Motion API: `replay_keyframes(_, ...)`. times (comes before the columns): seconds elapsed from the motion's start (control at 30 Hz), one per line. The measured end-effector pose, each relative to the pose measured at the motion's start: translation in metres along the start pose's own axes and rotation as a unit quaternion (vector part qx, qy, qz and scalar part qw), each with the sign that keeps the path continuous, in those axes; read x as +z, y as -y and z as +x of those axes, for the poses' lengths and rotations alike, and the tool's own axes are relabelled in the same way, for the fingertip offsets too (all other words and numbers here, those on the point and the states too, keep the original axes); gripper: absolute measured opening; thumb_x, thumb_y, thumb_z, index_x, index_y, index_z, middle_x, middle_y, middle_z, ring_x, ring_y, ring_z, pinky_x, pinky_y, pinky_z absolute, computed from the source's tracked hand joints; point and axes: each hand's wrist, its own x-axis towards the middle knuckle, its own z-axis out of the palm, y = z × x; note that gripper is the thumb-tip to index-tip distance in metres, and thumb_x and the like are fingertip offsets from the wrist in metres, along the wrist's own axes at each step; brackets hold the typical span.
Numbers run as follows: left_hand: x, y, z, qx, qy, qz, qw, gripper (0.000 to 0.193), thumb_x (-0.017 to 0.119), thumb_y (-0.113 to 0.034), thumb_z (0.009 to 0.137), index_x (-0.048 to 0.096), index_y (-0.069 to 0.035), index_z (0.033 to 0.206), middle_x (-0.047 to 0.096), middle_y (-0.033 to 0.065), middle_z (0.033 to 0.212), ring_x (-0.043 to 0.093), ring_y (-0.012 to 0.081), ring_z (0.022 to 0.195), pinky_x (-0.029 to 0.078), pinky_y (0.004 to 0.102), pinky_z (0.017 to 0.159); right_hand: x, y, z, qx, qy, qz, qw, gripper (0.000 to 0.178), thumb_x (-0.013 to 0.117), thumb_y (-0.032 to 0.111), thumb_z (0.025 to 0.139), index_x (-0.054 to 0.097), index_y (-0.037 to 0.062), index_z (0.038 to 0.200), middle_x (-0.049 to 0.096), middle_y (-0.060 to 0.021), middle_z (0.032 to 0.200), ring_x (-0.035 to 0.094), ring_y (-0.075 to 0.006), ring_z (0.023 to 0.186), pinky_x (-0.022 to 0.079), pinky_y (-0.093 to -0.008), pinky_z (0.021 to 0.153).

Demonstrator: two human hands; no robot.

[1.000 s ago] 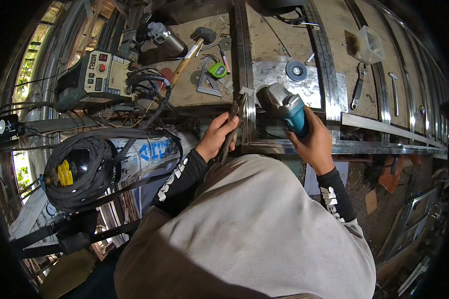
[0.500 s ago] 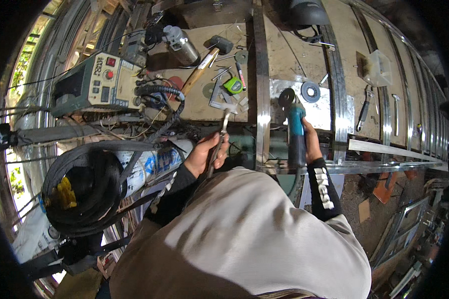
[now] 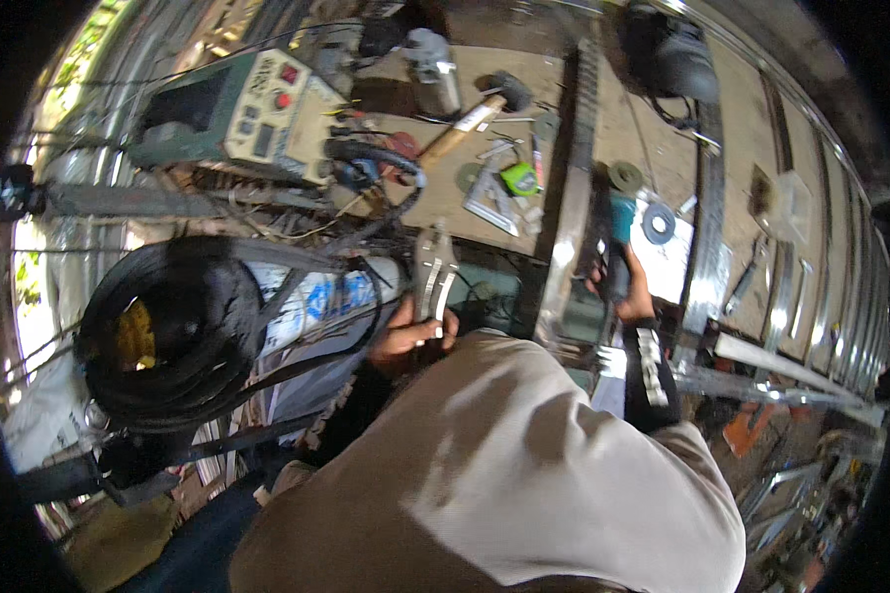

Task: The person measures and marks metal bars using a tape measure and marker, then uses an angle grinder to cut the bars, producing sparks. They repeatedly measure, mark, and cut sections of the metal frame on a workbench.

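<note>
My left hand [image 3: 410,334] is closed around the lower ends of silver locking pliers [image 3: 433,275], whose head points away from me over the bench's front edge. Both plier handles show side by side. To the right, my right hand [image 3: 637,289] grips the dark body of a teal and black angle grinder [image 3: 620,222]. A round disc [image 3: 624,178] sits at the grinder's far end. Just right of it, a loose dark disc with a pale centre [image 3: 657,223] lies on a bright sheet on the bench. Motion blur softens the finger details.
A welding machine [image 3: 267,119] stands at left, above a cylinder [image 3: 316,296] draped with coiled black cable [image 3: 168,336]. On the bench lie a hammer [image 3: 462,131], a green tape measure [image 3: 519,179] and a welding helmet [image 3: 677,59]. Metal bars [image 3: 570,198] cross the bench.
My view has shifted, so the bench appears further right. The pliers have turned from edge-on to show both handles. The grinder stays in my right hand, and its disc now faces more toward me.
</note>
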Motion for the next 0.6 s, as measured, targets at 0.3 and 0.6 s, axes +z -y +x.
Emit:
replay_keyframes(0.3, 0.004, 0.025, 0.017, 0.014, 0.004, -0.272, 0.962, 0.034, 0.057, -0.036, 0.106, 0.051, -0.007, 0.123, 0.055, 0.0059, 0.096, 0.049, 0.0143, 0.073, 0.044, 0.033, 0.071, -0.005, -0.001, -0.014, -0.084, -0.042, -0.16, 0.983, 0.035, 0.068, 0.03, 0.096, 0.068, 0.0053, 0.12, 0.072, -0.0056, 0.1, 0.068, -0.0181, 0.084, 0.055, -0.0329, 0.074)
replay_keyframes(0.6, 0.031, 0.008, 0.031, -0.076, 0.008, -0.158, 0.985, 0.066, 0.038, -0.069, 0.104, 0.053, -0.005, 0.101, 0.044, 0.0016, 0.071, 0.041, 0.0143, 0.066, 0.038, 0.0297, 0.066, 0.012, 0.005, 0.04, -0.248, -0.236, -0.503, 0.794, 0.076, 0.089, 0.023, 0.075, 0.048, -0.0081, 0.13, 0.065, -0.024, 0.116, 0.064, -0.035, 0.101, 0.053, -0.0411, 0.088)
